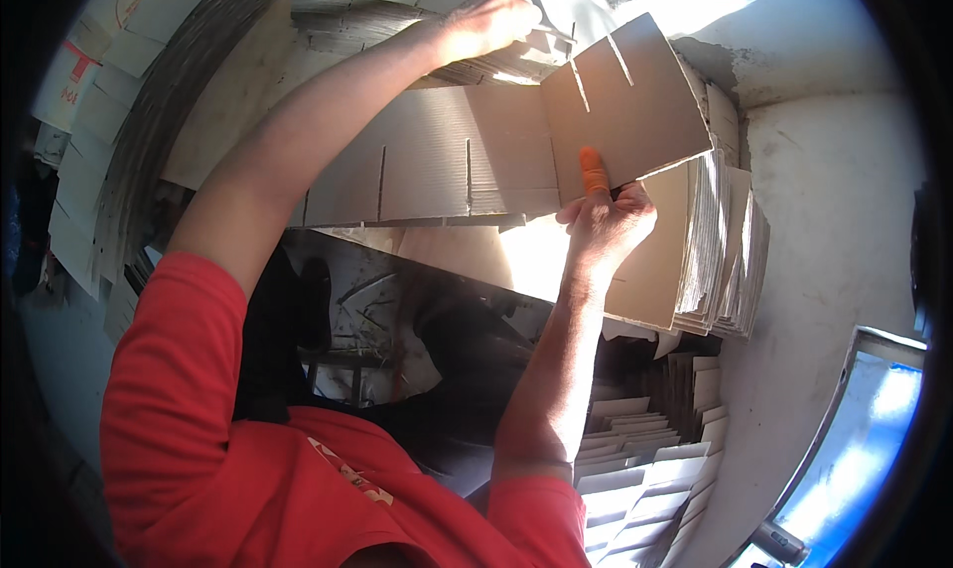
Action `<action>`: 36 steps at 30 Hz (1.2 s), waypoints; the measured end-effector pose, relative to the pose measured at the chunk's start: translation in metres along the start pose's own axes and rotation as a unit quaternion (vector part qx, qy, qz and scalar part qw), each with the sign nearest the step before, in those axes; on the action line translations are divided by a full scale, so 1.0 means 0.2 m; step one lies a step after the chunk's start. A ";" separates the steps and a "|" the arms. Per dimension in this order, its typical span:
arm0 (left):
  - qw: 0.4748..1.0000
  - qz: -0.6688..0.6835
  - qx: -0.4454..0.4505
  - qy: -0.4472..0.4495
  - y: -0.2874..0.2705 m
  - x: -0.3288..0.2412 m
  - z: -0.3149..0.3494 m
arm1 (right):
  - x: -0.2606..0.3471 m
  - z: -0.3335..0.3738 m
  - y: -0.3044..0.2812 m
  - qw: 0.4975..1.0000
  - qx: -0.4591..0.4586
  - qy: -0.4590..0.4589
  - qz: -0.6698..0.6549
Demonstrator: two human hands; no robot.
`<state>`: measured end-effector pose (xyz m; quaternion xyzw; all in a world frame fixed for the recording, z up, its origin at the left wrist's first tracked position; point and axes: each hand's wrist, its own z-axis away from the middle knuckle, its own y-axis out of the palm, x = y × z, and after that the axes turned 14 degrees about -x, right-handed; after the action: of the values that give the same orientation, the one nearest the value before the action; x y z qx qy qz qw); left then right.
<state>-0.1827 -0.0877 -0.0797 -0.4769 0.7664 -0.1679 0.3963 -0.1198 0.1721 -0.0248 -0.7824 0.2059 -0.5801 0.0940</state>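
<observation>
My right hand [617, 220] grips the near edge of a slotted cardboard divider [506, 151]. An orange finger cot covers the finger that lies against the board. The divider bends at a crease; its right panel [635, 96] tilts up and has slits in its far edge, while the longer left part has slits from the near edge. My left hand [493, 20] is closed at the far side, beside a stack of cardboard strips [347, 22]. What its fingers hold, if anything, is hidden. My left forearm crosses above the left end of the divider.
A pale board [447, 253] lies under the divider. Cardboard stacks stand at right [720, 240] and lower right [645, 489], and a long curved row [164, 101] runs along the left. A pale wall [814, 220] and a blue-lit pane [859, 449] bound the right.
</observation>
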 end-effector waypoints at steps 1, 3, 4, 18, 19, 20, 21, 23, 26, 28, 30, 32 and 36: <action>0.998 -0.052 -0.003 0.021 0.01 0.01 0.02 | 0.01 0.00 0.00 1.000 0.003 -0.004 -0.001; 0.992 -0.084 0.011 0.088 0.01 -0.02 0.03 | 0.00 0.00 0.00 1.000 -0.001 -0.006 0.004; 0.987 -0.101 0.018 0.122 0.01 -0.04 0.04 | 0.00 -0.01 0.00 1.000 -0.001 0.004 0.003; 0.981 0.035 0.009 0.191 -0.07 -0.37 0.26 | -0.04 -0.03 -0.01 0.998 0.045 0.037 -0.012; 0.973 0.038 -0.002 0.229 -0.08 -0.37 0.27 | -0.03 -0.02 -0.02 0.998 0.047 0.039 -0.001; 0.963 0.040 -0.014 0.267 -0.09 -0.36 0.27 | 0.00 -0.02 -0.02 0.998 0.050 0.041 0.009; 0.965 0.018 -0.013 0.263 -0.09 -0.37 0.28 | 0.03 -0.02 -0.03 0.997 0.053 0.043 0.020; 0.978 0.020 0.026 0.206 -0.10 -0.38 0.30 | 0.06 -0.01 -0.05 1.000 0.006 -0.010 -0.015; 0.973 0.022 0.030 0.230 -0.12 -0.40 0.31 | 0.08 -0.01 -0.07 0.997 -0.019 -0.062 -0.048; 0.954 -0.013 -0.007 0.299 -0.12 -0.42 0.32 | 0.07 0.00 -0.06 0.996 -0.010 -0.067 -0.064; 0.919 -0.082 -0.064 0.380 -0.13 -0.50 0.34 | 0.02 -0.02 -0.07 0.995 -0.033 -0.083 -0.046; 0.862 -0.236 -0.039 0.446 -0.14 -0.63 0.40 | 0.01 -0.02 -0.07 0.994 -0.055 -0.090 -0.034; 0.876 -0.241 -0.020 0.416 -0.25 -0.77 0.52 | 0.05 0.00 -0.08 0.996 -0.051 -0.060 -0.051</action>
<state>-0.0383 0.0341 -0.0444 -0.5406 0.7250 -0.4262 -0.0218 -0.1130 0.1813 -0.0099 -0.8290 0.1893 -0.5250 0.0364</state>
